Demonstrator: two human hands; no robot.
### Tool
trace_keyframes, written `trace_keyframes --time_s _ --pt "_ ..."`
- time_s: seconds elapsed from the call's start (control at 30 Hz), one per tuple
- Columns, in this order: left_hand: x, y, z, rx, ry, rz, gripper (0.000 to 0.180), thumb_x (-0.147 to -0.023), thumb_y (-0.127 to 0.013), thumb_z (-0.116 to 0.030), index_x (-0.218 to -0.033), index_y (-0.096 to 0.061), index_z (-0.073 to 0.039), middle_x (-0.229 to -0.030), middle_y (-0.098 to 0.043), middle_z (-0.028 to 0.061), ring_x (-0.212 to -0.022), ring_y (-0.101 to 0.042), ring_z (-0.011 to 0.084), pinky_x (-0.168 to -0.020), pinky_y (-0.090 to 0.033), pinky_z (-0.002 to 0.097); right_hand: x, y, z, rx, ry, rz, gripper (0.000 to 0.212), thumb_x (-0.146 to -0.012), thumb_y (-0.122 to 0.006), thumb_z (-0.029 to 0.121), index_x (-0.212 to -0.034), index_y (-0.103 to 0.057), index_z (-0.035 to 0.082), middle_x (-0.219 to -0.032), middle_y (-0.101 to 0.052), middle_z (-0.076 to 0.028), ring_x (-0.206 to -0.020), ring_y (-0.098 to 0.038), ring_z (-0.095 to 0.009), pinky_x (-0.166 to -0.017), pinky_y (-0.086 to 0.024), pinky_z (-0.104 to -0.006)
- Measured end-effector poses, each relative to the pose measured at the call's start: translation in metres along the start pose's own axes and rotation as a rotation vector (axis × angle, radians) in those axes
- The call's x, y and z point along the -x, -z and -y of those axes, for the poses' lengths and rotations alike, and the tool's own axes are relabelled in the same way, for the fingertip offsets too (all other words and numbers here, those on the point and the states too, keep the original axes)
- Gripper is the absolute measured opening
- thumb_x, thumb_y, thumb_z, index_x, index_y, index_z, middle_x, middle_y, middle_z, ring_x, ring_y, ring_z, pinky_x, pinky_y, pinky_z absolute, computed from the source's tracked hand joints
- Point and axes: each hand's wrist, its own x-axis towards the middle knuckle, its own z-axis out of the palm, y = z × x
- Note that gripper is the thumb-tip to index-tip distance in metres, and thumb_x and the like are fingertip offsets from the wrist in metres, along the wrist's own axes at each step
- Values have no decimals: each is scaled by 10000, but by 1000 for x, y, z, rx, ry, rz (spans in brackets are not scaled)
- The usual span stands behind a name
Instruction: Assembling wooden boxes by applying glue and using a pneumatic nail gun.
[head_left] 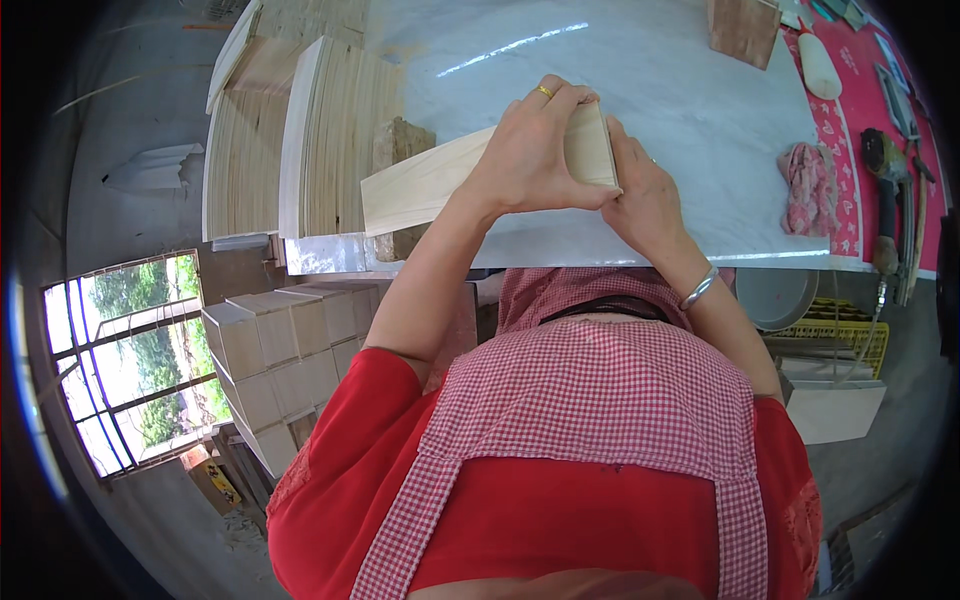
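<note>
We judge the work partway: what looks like a thin end strip (610,150) meets the pale wooden board (425,182), while stacked boards (345,140) stand at ten o'clock; how much is left we cannot tell. The board is at twelve, over the worktop (720,150), long axis running from below nine toward above three. Our left hand (535,150) clasps it, thumb and fingers spread across; our right hand (645,195) closes round its three o'clock end

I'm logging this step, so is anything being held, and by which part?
A wooden piece, by its right end: the left hand spans it from far edge to near, and the right hand holds the end.
</note>
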Motion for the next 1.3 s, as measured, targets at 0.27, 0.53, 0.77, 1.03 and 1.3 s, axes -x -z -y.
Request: trace_keyframes --time_s 0.27,0.53,0.77,1.03,1.3 --pt "0 -1 1 21 23 22 882 -515 -878 -353 -1241 -535 13 -1147 -568 172 -1017 -592 357 -883 -499 425 0 0 -1 -8 -9 5 807 -738 -733 62 -1448 -353 6 -1066 -609 -171 -835 -665 -365 -687 -549 -447" --pt "-1 -2 -1 11 64 32 885 -498 -881 -347 -1235 -532 -4 -1145 -561 164 -1009 -583 358 -883 -479 438 -4 19 4 -240 -68 25 915 -708 -767 85 -1499 -310 35 -1114 -530 -160 -904 -632 -354 -748 -540 -434" --pt "-1 -4 0 33 79 34 868 -492 -880 -343 -1221 -534 -22 -1132 -556 155 -990 -575 358 -879 -469 443 -6 39 10 -511 50 122 853 -724 -717 53 -1496 -354 52 -1028 -502 -117 -843 -596 -269 -740 -515 -360" --pt "-1 -3 -1 20 80 32 864 -495 -884 -348 -1218 -536 -27 -1126 -555 149 -989 -576 344 -861 -477 434 1 50 -12 -760 9 114 519 -859 -546 -42 -1369 -544 58 -919 -515 -55 -778 -522 -113 -673 -438 -233" --pt "0 -4 -1 6 48 19 860 -500 -882 -336 -1217 -533 -16 -1121 -555 154 -985 -577 340 -860 -480 429 -54 17 -37 -722 172 -34 286 -982 -578 195 -1212 -659 46 -916 -544 -1 -736 -497 -91 -662 -422 -223"
